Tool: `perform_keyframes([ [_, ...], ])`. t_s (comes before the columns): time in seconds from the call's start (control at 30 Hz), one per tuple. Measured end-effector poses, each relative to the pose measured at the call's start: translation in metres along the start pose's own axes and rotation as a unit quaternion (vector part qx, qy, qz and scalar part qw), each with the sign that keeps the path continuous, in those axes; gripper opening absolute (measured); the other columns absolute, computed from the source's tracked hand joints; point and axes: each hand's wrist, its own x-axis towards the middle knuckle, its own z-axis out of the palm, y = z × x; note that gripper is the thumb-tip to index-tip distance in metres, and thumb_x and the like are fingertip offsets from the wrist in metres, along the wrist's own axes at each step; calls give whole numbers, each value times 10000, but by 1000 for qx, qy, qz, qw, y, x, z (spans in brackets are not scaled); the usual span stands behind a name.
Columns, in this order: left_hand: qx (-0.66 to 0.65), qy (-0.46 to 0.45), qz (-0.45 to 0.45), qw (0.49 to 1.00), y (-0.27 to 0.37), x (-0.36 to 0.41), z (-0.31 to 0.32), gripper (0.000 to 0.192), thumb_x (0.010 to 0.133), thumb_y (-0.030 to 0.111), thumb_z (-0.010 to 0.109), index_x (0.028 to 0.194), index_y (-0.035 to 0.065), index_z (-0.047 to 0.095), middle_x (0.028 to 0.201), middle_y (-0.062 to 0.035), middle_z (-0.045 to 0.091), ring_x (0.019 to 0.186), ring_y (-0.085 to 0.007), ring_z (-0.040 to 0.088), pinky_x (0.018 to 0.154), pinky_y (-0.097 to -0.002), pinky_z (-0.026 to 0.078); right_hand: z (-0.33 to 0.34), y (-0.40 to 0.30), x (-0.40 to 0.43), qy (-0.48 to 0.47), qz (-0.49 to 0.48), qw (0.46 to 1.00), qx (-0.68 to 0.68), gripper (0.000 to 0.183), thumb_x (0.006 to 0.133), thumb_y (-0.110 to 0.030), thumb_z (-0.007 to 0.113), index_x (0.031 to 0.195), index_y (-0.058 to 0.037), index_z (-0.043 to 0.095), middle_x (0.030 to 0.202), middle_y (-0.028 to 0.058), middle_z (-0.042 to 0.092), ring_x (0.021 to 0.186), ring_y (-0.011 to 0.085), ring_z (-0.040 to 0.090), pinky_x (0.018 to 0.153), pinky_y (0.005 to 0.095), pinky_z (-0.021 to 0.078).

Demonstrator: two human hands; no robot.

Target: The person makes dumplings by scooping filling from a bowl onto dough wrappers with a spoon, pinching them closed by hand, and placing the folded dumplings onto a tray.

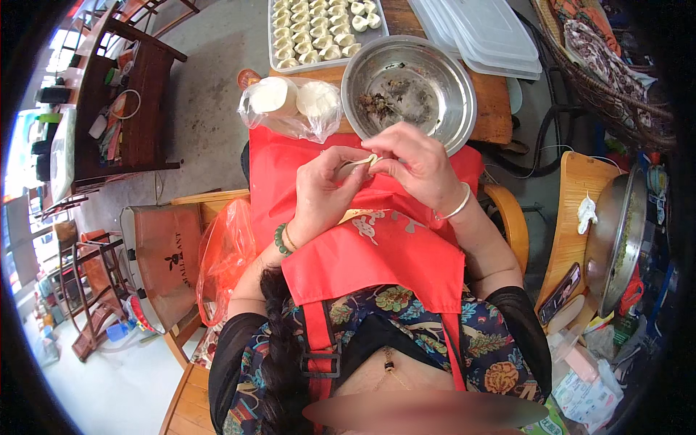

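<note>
Between my two hands, above the red apron [272, 179], a folded dumpling wrapper [372, 159] is pinched at its edges. My left hand [330, 187] grips its left side with thumb and fingers; my right hand [416, 163] pinches the right side. Whether it holds filling cannot be told. Just beyond my right hand stands a steel bowl [468, 81] with dark filling remnants [378, 104] in it. Two stacks of round wrappers [270, 95] lie in a clear plastic bag left of the bowl. Farther off, a plastic tray [370, 46] bears rows of folded dumplings [321, 32].
Stacked plastic lids [489, 32] lie at the wooden table's [492, 117] far right. On the right, a wooden chair [571, 179] bears a phone [559, 293] and a large metal pan [614, 239]. A red plastic bag [228, 255] is by my left arm.
</note>
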Motion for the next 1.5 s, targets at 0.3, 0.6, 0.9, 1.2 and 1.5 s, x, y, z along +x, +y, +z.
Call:
perform_keyframes([
  [0.3,-182,7,-57,982,11,1,1,216,931,-29,595,1130,-87,534,1019,-146,676,959,-171,675,832,-273,575,-8,3,-3,13,-79,995,-56,132,792,-39,725,908,-25,664,850,93,608,750,259,631,653,351,518],
  [0.6,-35,21,0,999,8,0,4,76,913,-30,619,980,-65,620,898,-105,707,832,-137,703,739,-262,584,-1,-8,-2,27,15,999,11,158,789,-45,735,919,-23,648,866,100,594,772,264,632,658,364,516],
  [0.9,-3,18,21,1000,10,-1,6,128,903,-35,627,1028,-46,604,925,-104,702,860,-147,706,751,-268,587,-2,-1,-1,19,-81,994,-70,131,802,-17,713,905,-3,632,852,114,594,753,278,628,652,366,520],
  [1.2,-131,22,-31,991,11,-2,3,134,930,-44,594,1059,-80,581,986,-110,682,919,-132,673,807,-248,571,-5,-5,-3,10,-91,995,-46,172,781,-45,747,921,-35,648,862,95,603,762,255,633,662,349,526],
  [1.5,-45,0,-24,999,13,0,3,117,925,-54,593,1039,-76,608,940,-85,694,879,-113,683,767,-236,569,-2,2,0,6,-105,991,-85,249,777,-52,744,992,-9,626,915,113,598,816,272,635,684,367,531],
])
